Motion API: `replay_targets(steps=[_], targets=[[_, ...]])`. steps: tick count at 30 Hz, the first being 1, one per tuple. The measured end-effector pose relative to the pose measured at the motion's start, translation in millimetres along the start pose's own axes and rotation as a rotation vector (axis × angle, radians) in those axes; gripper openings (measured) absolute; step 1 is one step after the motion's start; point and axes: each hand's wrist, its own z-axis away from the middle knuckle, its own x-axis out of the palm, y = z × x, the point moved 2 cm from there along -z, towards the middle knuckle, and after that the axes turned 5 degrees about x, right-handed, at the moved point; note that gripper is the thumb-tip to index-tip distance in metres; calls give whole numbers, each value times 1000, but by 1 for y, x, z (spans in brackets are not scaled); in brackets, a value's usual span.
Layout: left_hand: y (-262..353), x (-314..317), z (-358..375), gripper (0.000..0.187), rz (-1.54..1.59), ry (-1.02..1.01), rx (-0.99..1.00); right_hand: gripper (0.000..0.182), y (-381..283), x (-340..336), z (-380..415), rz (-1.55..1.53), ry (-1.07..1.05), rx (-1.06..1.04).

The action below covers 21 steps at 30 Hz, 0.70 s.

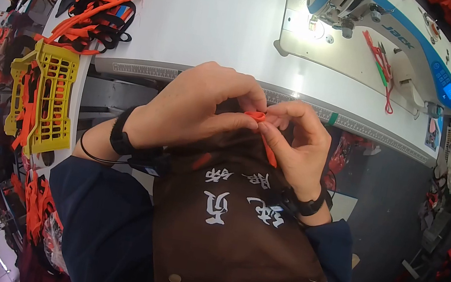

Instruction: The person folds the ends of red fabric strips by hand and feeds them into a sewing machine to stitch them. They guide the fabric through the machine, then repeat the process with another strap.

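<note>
In front of the brown apron [237,255], an orange fabric strip [269,149] is pinched up between both hands near the table edge. My left hand [196,104] is closed, its thumb and forefinger on the folded upper end of the strip. My right hand [301,144] grips the same end from the other side, thumb against the fingers. From under the right thumb the strip's free tail hangs down over the apron. Part of the folded end is hidden behind the fingertips.
A sewing machine [395,35] stands at the back right, its lamp lit. Red-handled snips [380,62] lie on its bed. A ruler strip [148,70] runs along the table edge. Orange and black strips [102,9] pile at the left, above a yellow basket [55,99].
</note>
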Motion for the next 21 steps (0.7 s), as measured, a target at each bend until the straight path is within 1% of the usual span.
replay_targets(steps=[1, 4, 7, 11, 14, 17, 18, 21], targets=[[3, -1, 0, 25, -43, 12, 11, 19, 0, -1, -1, -31, -25, 36], [8, -3, -1, 28, -140, 17, 32, 17, 0, -7, -3, -3, -135, 39], [11, -4, -2, 29, -203, -4, 51, 17, 2, -7, -4, -72, -155, 61], [14, -5, -2, 30, -221, -4, 79, 13, 0, -8, -5, -56, -146, 74], [9, -1, -2, 29, -116, 87, 109, 10, 4, -8, -5, -73, -112, 51], [-4, 17, 1, 26, 264, 140, -26, 8, 9, -6, -5, -139, -54, 31], [-6, 23, 3, 20, 320, 134, -109, 8, 11, -5, -4, -167, -38, 35], [-15, 39, 8, 18, 433, 227, -194, 7, 12, -4, -3, -211, 8, 42]])
